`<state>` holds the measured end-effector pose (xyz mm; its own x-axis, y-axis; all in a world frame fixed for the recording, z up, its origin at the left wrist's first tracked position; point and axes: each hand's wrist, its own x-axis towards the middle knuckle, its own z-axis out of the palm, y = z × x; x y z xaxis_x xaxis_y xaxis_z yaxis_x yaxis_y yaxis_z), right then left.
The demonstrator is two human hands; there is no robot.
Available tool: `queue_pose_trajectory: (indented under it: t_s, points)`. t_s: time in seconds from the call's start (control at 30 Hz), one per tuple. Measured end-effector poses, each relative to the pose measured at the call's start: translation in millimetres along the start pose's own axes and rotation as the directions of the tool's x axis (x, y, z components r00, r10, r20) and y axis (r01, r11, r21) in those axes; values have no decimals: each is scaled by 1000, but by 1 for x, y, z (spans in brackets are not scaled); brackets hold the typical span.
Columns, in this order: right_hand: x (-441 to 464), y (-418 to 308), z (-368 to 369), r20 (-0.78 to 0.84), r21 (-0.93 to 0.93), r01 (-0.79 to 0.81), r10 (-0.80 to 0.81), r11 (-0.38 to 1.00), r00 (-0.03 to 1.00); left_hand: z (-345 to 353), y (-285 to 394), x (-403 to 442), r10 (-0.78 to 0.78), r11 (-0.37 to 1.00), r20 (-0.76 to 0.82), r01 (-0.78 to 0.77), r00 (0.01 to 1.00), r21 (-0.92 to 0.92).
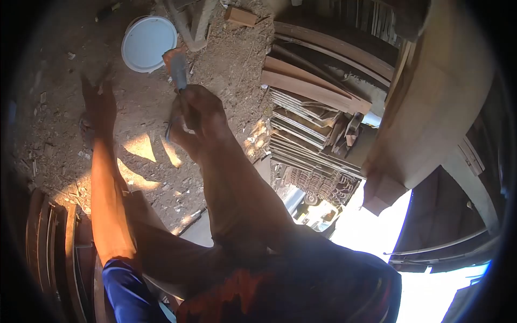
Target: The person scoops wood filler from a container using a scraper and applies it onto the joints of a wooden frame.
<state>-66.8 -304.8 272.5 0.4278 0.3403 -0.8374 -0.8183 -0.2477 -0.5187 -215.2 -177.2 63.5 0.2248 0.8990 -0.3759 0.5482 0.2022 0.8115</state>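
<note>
My right hand (202,110) is closed around the handle of a putty knife (180,72). Its grey blade points away from me and carries a lump of reddish-orange paste (173,56) at the edge. Just beyond the blade is a white round bucket lid (149,44); whether a bucket stands under it I cannot tell. My left hand (99,107) is stretched forward over the dirt floor with its fingers apart and nothing visible in it. Motion blurs its fingertips a little.
Stacked boards (307,83) and thin slats (301,124) lie to the right. A large wooden piece (431,91) rises at the upper right. More planks (70,242) stand at the lower left. A wooden block (241,16) and wooden legs (194,27) are at the top.
</note>
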Motion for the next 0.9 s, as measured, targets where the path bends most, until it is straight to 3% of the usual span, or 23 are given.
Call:
queue_pose_trajectory:
  t_s: [0.07,0.1,0.13,0.23,0.27,0.37,0.43,0.47,0.5,0.53,0.57,0.6,0.63,0.7,0.73,0.8,0.87,0.9]
  points:
    - [-29,13,10,75,-48,55,-51,997,996,-67,-12,-36,-167,976,51,158,985,151]
    - [-45,14,16,235,-156,33,5,987,972,-90,-29,-48,-170,959,56,152,984,239]
    - [-60,16,22,382,-269,25,83,963,920,-118,-48,-62,-260,961,90,248,961,124]
    - [-109,32,46,514,-240,-9,135,971,847,-195,-33,-115,-501,819,107,510,859,-262]
    - [-127,28,55,538,-217,1,119,976,835,-217,-44,-134,-529,794,54,516,847,-320]
    - [-189,-3,83,726,-229,242,0,943,688,-268,-52,-202,-570,772,0,536,821,-342]
    - [-227,-38,90,742,-377,194,170,905,649,-292,-61,-250,-617,745,24,594,787,-304]
    - [-244,-65,94,774,-337,216,140,916,617,-302,-57,-268,-651,721,66,643,756,-260]
    - [-265,-97,96,742,-482,175,294,858,603,-313,-92,-286,-420,907,233,404,877,116]
    - [-281,-121,93,681,-617,139,437,774,587,-323,-124,-305,-117,814,392,-138,912,564]
    - [-292,-138,84,713,-587,166,409,792,569,-330,-141,-321,168,524,496,-503,852,687]
    - [-306,-155,74,748,-549,176,386,817,540,-331,-106,-337,-265,938,232,195,936,288]
    - [-317,-174,60,777,-513,194,357,836,519,-320,-69,-345,-677,584,294,735,675,-345]
    - [-328,-192,20,823,-410,211,259,888,506,-298,33,-354,-737,646,196,759,647,-77]
    - [-332,-204,4,845,-332,178,208,926,492,-292,43,-361,-694,693,190,716,694,-86]
    - [-343,-243,-29,874,-265,243,126,933,470,-274,70,-357,-718,677,176,734,674,-49]
    - [-350,-277,-64,811,-152,-4,127,988,571,-246,95,-354,-618,760,184,641,764,-109]
    - [-350,-292,-82,814,-139,2,113,990,569,-226,162,-357,-562,814,156,577,812,-69]
